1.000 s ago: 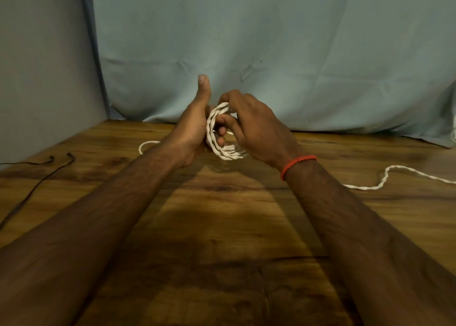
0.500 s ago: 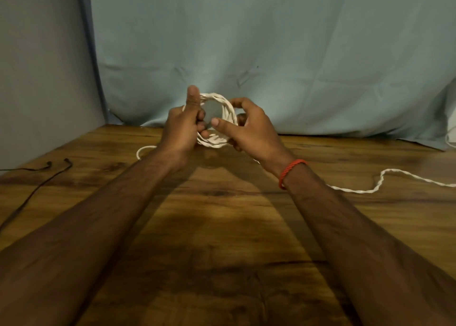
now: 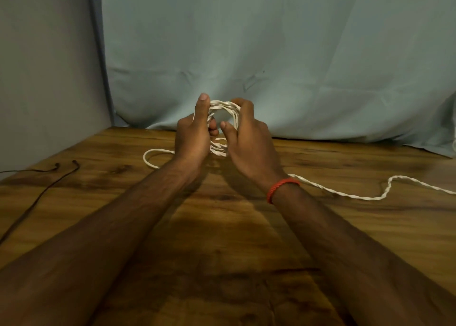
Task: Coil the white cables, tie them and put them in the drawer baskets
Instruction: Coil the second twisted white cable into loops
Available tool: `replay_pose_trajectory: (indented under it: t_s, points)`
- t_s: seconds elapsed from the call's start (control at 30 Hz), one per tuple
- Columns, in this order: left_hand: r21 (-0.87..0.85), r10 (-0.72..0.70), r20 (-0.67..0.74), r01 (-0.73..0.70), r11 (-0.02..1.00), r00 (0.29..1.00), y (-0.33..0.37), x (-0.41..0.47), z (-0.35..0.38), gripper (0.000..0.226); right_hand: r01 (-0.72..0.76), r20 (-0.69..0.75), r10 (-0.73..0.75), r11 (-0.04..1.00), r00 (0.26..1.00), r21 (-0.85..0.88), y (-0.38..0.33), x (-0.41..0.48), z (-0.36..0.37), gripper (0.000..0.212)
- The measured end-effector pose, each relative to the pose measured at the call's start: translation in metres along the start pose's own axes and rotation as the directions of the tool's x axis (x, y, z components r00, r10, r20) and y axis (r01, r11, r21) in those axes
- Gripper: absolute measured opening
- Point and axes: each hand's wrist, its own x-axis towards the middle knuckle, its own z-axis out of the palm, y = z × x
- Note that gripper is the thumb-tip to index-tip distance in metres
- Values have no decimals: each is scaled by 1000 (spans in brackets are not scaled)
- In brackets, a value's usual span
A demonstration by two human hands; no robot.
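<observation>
Trailing over the desk [image 3: 222,264] at the left edge of the frame: a thin dark cord [image 3: 37,197], both ends pointing toward the centre. Lying flat on the wood just left of centre: a loose loop [image 3: 150,158] of white cable. Gripping the left side of the white cable coil [image 3: 223,106] with the left hand [image 3: 192,138], thumb standing straight up, fingers [image 3: 213,128] curling round the strands. Holding that coil upright above the desk, mid-frame, against the pale blue cloth [image 3: 271,42]. Clasping its right side with the right hand [image 3: 249,140], fingers curling over the top, thumb reaching toward the ring's inside. Running from below the red wrist band [image 3: 281,187] to the right edge: the uncoiled tail [image 3: 357,196], lying wavy on the desk.
</observation>
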Motion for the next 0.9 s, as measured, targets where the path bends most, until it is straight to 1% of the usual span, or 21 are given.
replay_pose_trajectory:
  t_s: [0.07, 0.13, 0.27, 0.37, 0.43, 0.57, 0.67, 0.77, 0.83, 0.9]
  points:
    - [-32, -49, -7, 49, 998, 999, 2, -3, 3, 51, -48, -5, 48, 998, 999, 45, 0, 1, 0, 34]
    - [-117, -115, -10, 113, 987, 993, 2, -7, 6, 45, -114, 5, 114, 988, 993, 107, 0, 1, 3, 30]
    - [-262, -199, -6, 190, 946, 980, 2, -11, 5, 36, -152, 11, 152, 977, 988, 151, 0, -1, 9, 23]
    - [-373, -286, 95, 301, 877, 953, 4, -10, 3, 41, -134, 2, 135, 978, 991, 158, -1, 0, 9, 21]
    - [-399, -308, 189, 360, 844, 932, 5, -11, 4, 44, -96, -15, 100, 981, 995, 167, -1, 2, 5, 23]
    - [-445, -280, 332, 412, 795, 901, 4, -9, 4, 42, -41, -76, 58, 978, 995, 204, 2, 8, -5, 24]
    - [-394, -237, 418, 410, 823, 877, 3, -3, -1, 49, -9, -115, 35, 975, 993, 223, 4, 9, -9, 27]
    - [-359, -187, 456, 372, 856, 870, 3, -2, -3, 55, 0, -102, 26, 968, 994, 251, 3, 8, -10, 33]
    - [-390, -152, 473, 361, 847, 868, 3, -3, -3, 56, 0, -73, 23, 954, 997, 301, 2, 7, -12, 33]
    - [-423, -134, 488, 369, 828, 862, 4, -6, -3, 53, 5, -73, 19, 950, 997, 312, 3, 6, -13, 33]
